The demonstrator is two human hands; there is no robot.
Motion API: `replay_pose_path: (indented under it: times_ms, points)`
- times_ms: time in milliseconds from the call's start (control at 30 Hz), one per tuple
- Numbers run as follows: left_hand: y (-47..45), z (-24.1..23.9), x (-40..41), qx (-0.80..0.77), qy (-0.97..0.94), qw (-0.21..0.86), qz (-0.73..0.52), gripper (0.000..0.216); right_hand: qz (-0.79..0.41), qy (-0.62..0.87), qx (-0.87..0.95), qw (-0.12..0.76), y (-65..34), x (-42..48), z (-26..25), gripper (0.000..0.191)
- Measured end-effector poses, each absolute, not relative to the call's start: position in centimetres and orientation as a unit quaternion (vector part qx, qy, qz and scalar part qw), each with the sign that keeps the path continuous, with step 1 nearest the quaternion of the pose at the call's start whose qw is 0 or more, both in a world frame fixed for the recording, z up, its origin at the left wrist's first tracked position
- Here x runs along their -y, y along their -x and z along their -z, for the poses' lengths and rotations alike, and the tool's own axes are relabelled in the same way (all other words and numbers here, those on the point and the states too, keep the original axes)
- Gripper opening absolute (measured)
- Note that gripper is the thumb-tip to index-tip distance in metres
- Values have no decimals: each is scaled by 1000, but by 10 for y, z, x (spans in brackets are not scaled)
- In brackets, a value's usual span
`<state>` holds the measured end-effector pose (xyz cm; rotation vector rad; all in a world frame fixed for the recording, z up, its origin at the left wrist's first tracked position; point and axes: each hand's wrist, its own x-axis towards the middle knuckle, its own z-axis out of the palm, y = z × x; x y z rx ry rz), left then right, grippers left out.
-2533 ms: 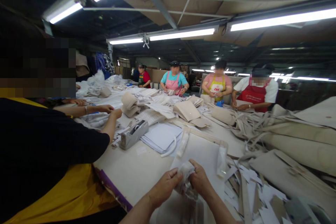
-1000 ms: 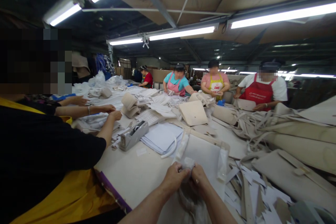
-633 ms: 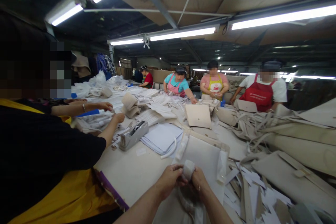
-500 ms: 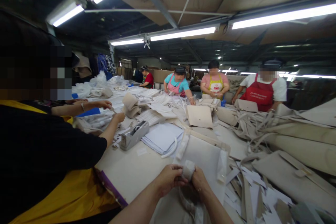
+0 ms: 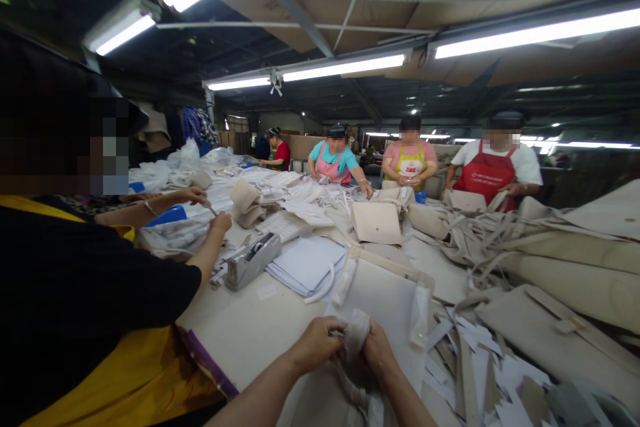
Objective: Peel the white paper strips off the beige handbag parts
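Low in the head view, my left hand [image 5: 316, 343] and my right hand [image 5: 377, 348] are both closed on a crumpled clear plastic wrap [image 5: 356, 333] held between them, its tail hanging down below the wrists. What lies inside the wrap is hidden. Just beyond the hands a flat white bag [image 5: 385, 297] lies on the table, with plastic-wrapped handles [image 5: 419, 310] along its sides.
A grey tape dispenser [image 5: 247, 260] and a stack of white sheets [image 5: 307, 263] lie ahead left. Paper scraps [image 5: 480, 367] and beige bags [image 5: 550, 327] pile up at right. A person in black and yellow [image 5: 90, 307] works close at left; several aproned workers [image 5: 495, 167] stand across the table.
My hands have drawn together and bunched the plastic wrap into a tighter wad. A worker across the table set a beige bag flat. The person at left shifted their hands slightly.
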<state>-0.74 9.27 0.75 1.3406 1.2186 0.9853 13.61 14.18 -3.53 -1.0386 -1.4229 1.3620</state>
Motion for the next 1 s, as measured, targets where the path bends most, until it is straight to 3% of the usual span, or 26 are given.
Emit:
replay_pose_path:
  times_ms: [433,1000]
  points:
    - [11,-19,-103,-538,-654,415,-333,25,-519,389,606,460,-142,-137,38,24]
    - [-6,0,-86,-519,-478,573,-417,19,-480,440,620,438,-139,-140,50,24]
